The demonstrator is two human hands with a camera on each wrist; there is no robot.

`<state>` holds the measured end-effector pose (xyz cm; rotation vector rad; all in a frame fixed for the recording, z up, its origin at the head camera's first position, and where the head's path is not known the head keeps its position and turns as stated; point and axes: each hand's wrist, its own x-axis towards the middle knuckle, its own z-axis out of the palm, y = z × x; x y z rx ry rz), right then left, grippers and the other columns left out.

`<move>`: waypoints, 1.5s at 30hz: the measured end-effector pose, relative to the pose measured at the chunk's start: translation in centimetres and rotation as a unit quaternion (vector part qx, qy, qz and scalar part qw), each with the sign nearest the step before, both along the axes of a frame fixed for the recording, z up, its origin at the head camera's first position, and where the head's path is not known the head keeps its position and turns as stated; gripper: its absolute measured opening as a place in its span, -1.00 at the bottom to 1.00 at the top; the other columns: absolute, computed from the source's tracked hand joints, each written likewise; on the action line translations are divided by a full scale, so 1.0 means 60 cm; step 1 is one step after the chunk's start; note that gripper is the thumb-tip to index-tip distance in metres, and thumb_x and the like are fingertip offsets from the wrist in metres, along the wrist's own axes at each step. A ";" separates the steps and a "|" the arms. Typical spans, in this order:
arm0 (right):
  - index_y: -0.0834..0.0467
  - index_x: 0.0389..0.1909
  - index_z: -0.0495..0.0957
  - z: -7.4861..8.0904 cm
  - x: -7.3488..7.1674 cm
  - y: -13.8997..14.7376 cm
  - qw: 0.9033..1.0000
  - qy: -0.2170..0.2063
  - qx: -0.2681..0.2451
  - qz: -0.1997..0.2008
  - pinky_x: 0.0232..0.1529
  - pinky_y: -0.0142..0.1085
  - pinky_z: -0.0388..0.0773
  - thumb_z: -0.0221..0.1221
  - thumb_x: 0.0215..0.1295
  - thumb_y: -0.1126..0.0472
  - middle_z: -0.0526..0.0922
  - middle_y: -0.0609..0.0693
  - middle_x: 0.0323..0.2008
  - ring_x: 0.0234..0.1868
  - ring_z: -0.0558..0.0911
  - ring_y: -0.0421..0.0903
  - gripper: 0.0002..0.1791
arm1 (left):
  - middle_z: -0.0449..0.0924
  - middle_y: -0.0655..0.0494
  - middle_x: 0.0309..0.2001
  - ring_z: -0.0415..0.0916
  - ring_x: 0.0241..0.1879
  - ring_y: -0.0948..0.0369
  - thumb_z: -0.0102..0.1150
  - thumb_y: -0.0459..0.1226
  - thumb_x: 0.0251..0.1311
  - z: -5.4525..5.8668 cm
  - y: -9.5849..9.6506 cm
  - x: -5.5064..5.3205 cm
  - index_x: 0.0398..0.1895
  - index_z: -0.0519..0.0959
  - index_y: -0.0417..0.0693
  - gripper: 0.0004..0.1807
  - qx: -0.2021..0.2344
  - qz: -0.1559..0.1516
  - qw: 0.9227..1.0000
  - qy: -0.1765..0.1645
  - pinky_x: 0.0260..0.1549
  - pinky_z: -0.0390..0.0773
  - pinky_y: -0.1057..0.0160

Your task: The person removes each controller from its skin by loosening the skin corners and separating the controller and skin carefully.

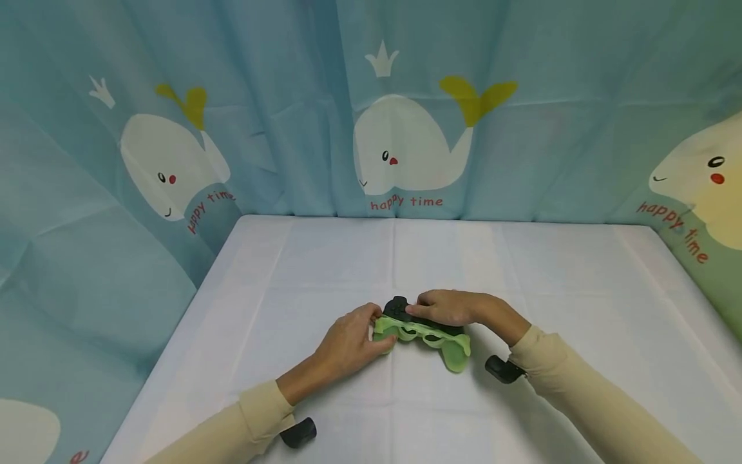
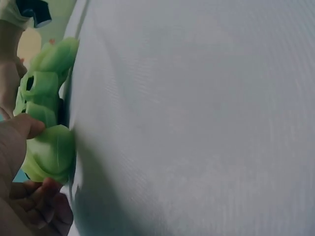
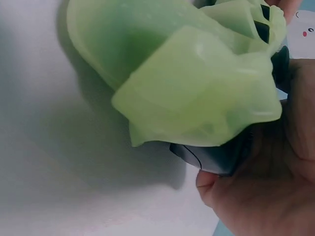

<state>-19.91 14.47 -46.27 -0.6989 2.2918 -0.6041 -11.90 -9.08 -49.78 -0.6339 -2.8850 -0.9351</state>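
Observation:
A black game controller (image 1: 397, 309) lies partly in a light green, soft silicone cover (image 1: 456, 356) near the middle of the table. My left hand (image 1: 350, 340) pinches the left end of the cover, thumb on its near side and fingers round the far side. From the right, my right hand (image 1: 455, 307) grips the controller's body, thumb over its top face. In the right wrist view the cover's right grip part (image 3: 172, 83) hangs loose and flared, with the black controller end (image 3: 211, 157) bare beside it. Thumb and fingertips show on the cover (image 2: 49, 147) in the left wrist view.
A white cloth covers the table (image 1: 301, 258). Blue curtains (image 1: 290, 129) printed with whales hang along the back and sides. Black wrist devices (image 1: 298, 433) are strapped below both sleeves.

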 end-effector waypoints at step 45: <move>0.21 0.15 0.61 -0.009 -0.003 -0.002 0.999 0.035 0.003 0.002 0.20 0.22 0.14 -0.16 0.59 -0.26 0.62 0.07 0.15 0.23 0.52 0.10 -0.33 | 0.44 0.16 -0.24 0.34 -0.29 0.18 0.19 -0.28 0.22 0.007 -0.018 -0.024 -0.32 0.54 -0.01 -0.97 -0.133 -0.203 0.947 0.211 -0.33 0.43 0.27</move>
